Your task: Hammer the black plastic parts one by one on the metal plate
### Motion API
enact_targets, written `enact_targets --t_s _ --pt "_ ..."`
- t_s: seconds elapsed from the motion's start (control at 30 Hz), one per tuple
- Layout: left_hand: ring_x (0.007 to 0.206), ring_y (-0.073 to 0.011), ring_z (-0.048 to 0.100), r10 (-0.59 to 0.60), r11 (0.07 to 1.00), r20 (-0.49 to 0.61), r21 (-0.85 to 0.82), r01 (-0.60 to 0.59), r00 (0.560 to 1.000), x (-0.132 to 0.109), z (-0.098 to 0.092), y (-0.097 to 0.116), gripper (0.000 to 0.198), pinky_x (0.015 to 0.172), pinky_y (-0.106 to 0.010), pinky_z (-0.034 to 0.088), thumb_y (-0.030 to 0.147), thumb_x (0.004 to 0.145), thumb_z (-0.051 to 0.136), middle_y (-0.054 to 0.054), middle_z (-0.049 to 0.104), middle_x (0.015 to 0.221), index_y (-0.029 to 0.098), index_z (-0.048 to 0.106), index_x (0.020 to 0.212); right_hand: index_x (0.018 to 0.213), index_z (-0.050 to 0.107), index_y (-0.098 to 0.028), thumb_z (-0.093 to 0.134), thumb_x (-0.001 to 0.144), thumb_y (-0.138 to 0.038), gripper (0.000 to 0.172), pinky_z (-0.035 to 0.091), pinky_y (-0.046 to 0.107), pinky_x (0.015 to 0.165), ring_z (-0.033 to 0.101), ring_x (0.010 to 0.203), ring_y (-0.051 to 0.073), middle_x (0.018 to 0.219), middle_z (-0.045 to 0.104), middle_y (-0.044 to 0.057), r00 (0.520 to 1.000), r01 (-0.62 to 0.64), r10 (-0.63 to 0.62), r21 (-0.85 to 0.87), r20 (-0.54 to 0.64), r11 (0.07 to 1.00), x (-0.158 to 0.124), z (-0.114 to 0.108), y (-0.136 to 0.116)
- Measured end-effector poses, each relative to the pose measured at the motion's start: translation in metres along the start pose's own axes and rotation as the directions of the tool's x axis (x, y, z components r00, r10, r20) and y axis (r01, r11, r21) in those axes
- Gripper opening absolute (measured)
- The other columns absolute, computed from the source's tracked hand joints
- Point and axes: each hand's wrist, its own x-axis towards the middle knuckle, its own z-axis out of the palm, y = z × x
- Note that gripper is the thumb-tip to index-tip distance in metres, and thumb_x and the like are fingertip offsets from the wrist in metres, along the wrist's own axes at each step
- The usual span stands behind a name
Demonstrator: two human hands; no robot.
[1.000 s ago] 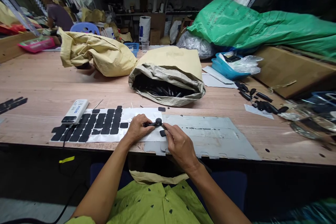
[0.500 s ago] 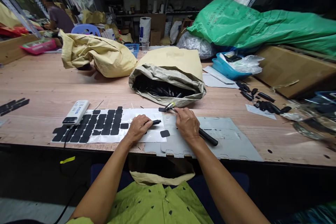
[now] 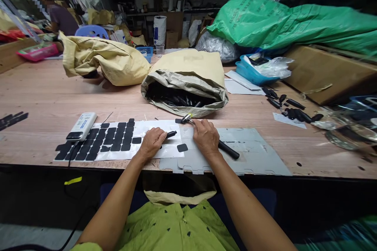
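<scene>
My right hand [image 3: 206,136] is closed around a small hammer [image 3: 229,150]; its metal head points up and left, and its black grip sticks out below the hand. My left hand [image 3: 152,142] is closed on a small black cylindrical piece [image 3: 171,134], whose end shows past the fingertips. Both hands are low over the bench. Under the left hand lies a white sheet [image 3: 141,126] with rows of black rounded-square pads [image 3: 114,137]. A loose black pad [image 3: 182,148] lies between the hands. A grey board [image 3: 250,141] is beneath the right hand.
Ahead stands an open sack [image 3: 191,62] of black parts. A white device [image 3: 82,125] with a cable sits at left. Loose black pieces [image 3: 294,113], a blue basket [image 3: 250,72] and a cardboard box [image 3: 332,74] are at right. Another person [image 3: 61,19] sits far left.
The view has shifted slightly, so the scene sits a little further left. Both hands keep their grip on the hammer and the black piece, with little visible movement.
</scene>
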Motion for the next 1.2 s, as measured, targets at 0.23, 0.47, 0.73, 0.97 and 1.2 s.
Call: enact_targets --t_s 0.23,0.47,0.73,0.97,1.2 --pt "0.083 -0.0198 0.057 0.194 0.972 -0.071 -0.124 -0.201 0.978 -0.054 0.007 0.038 0.021 0.077 -0.034 0.043 0.037 0.096 0.050 -0.006 0.066 0.093 0.021 0.059 0.105 0.114 0.068 -0.023 0.047 0.094 -0.021 0.030 0.029 0.031 0.070 0.046 0.085 0.020 0.092 0.061 0.007 1.000 -0.004 0.004 0.012 0.011 1.000 0.000 0.000 0.000" --pt "0.074 -0.0209 0.061 0.320 0.946 0.341 -0.073 -0.315 0.884 -0.116 0.050 0.050 0.029 0.074 -0.037 0.042 0.040 0.099 0.043 -0.008 0.068 0.081 0.019 0.062 0.107 0.114 0.068 -0.022 0.048 0.093 -0.021 0.029 0.028 0.032 0.070 0.046 0.085 0.021 0.092 0.061 0.007 1.000 -0.004 0.004 0.025 0.015 1.000 0.000 0.000 0.000" --pt "0.102 -0.0249 0.067 -0.137 0.985 0.581 0.167 0.046 0.802 -0.129 0.094 0.020 0.032 0.083 -0.033 0.050 0.036 0.096 0.048 -0.007 0.071 0.110 0.027 0.056 0.126 0.116 0.067 -0.022 0.046 0.093 -0.019 0.031 0.028 0.031 0.069 0.047 0.085 0.020 0.094 0.062 0.007 1.000 -0.003 0.003 0.010 0.016 1.000 -0.001 -0.001 -0.001" --pt "0.094 -0.0278 0.069 -0.061 0.991 0.706 0.124 -0.038 0.706 -0.107 0.064 0.054 0.028 0.078 -0.035 0.052 0.029 0.090 0.055 -0.011 0.071 0.106 0.021 0.066 0.116 0.116 0.067 -0.021 0.046 0.093 -0.019 0.031 0.028 0.031 0.069 0.046 0.085 0.021 0.092 0.061 0.008 1.000 0.003 -0.003 0.009 0.003 1.000 -0.001 -0.001 -0.001" --pt "0.071 -0.0154 0.065 0.141 0.900 0.425 -0.432 0.063 0.894 0.002 0.012 0.083 0.023 0.064 -0.024 0.048 0.035 0.089 0.061 -0.002 0.071 0.082 0.020 0.070 0.103 0.115 0.067 -0.022 0.045 0.093 -0.020 0.031 0.028 0.032 0.069 0.046 0.085 0.021 0.091 0.061 0.008 1.000 0.007 -0.007 -0.009 -0.002 1.000 -0.001 0.000 -0.001"
